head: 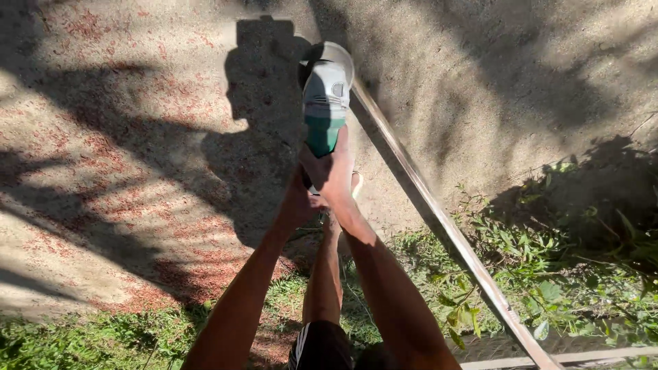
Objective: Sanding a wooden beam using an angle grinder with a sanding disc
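Fingers (pixel 340 159) of the right hand (pixel 334 175) are wrapped tight around the green handle of an angle grinder (pixel 325 103), just above the middle of the frame. Beside it, the left hand (pixel 299 199) closes on the same handle from lower left, its fingers mostly hidden behind the right hand, so how they lie cannot be told exactly. Both bare forearms rise from the bottom edge of the frame and meet at the tool.

Nearest the camera, at the bottom, lie patchy grass (pixel 82 339) and leafy weeds (pixel 548 274), with a bare knee and black shorts between the arms.

Past the hands, the grinder's pale grey plastic body reaches toward the top centre, ending in a rounded guard. Its head sits against a long, straight, shiny metal bar (pixel 439 219) that runs diagonally from top centre down to the lower right corner.

Farther out spreads rough sandy ground (pixel 123 137) sprinkled with reddish flecks and crossed by dark shadows.
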